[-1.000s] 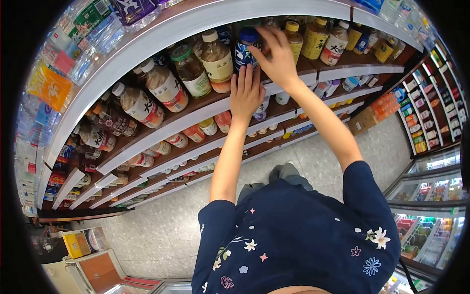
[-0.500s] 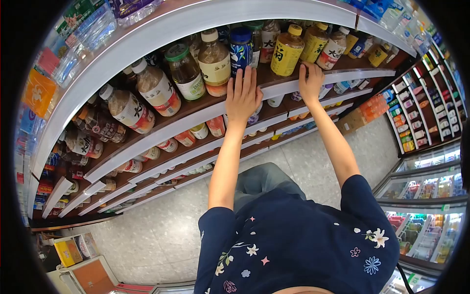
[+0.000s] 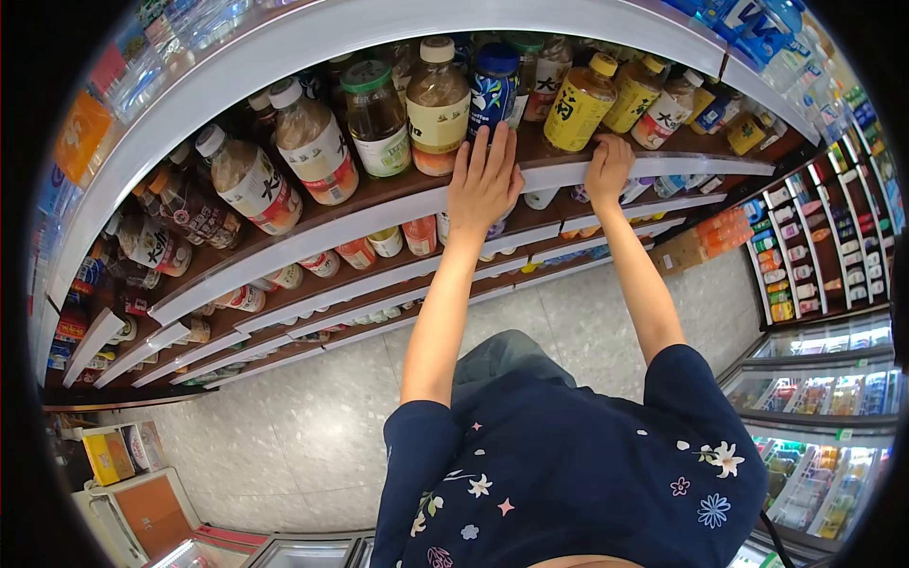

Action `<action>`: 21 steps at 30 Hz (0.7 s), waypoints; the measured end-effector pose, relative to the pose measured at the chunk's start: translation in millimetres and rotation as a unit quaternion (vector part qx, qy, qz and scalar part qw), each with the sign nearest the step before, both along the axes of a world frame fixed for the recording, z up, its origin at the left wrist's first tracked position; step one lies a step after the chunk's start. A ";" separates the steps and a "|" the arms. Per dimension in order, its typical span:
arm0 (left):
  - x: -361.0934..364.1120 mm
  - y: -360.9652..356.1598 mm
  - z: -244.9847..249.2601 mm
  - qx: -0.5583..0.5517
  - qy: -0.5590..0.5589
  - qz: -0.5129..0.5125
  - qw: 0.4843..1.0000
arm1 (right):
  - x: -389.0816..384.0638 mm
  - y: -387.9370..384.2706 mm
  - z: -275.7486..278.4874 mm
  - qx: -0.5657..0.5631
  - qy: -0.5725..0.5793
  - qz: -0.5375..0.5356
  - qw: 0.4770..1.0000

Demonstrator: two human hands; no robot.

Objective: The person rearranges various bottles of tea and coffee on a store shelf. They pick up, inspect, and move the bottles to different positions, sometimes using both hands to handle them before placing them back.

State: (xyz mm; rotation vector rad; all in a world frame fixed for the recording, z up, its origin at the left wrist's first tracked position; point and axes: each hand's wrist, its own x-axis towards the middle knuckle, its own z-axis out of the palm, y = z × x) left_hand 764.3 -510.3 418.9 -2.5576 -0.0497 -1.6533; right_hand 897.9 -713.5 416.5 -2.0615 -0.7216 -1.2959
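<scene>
My left hand [image 3: 483,185] lies against the front of a shelf, fingers stretched up over the lower part of a dark blue bottle [image 3: 493,90]. Just left of those fingers stands a cream-labelled bottle with a white cap [image 3: 437,109]. My right hand [image 3: 609,170] rests on the white shelf edge [image 3: 544,178], its fingers curled over the rim; whether anything is under them is hidden. Above it are two yellow-labelled bottles, the nearer one [image 3: 579,106] slightly tilted in view. A green-capped bottle [image 3: 379,123] stands further left.
More white-capped bottles [image 3: 312,147] line the shelf at left. Lower shelves hold further drinks. A cardboard box [image 3: 680,254] sits on the floor at right, near another stocked rack [image 3: 824,227] and glass-fronted coolers [image 3: 819,388]. A yellow box [image 3: 109,456] is at lower left.
The view has shifted, so the shelf bottles appear further right. Both hands stay at the shelf front, and the right hand's fingers look more curled.
</scene>
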 end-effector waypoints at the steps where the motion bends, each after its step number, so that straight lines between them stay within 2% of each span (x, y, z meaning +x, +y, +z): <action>1: 0.7 0.3 -0.1 0.001 -0.003 -0.001 1.000 | -1.4 0.3 -0.6 -0.001 0.004 0.001 1.000; 8: 2.6 0.5 -1.1 -0.011 -0.016 -0.026 0.999 | -1.1 0.8 1.6 -0.004 0.004 -0.008 1.000; 16: 3.7 -0.2 -0.4 0.005 -0.014 -0.008 1.000 | 0.3 -3.9 6.3 -0.026 0.007 -0.024 0.999; 18: 3.8 0.2 -1.3 0.012 -0.014 -0.006 1.000 | -2.4 -3.9 13.9 -0.033 0.021 -0.049 0.998; 21: 4.5 -0.2 -0.1 0.019 -0.016 0.001 1.000 | -16.2 4.1 23.0 0.038 0.141 0.028 0.989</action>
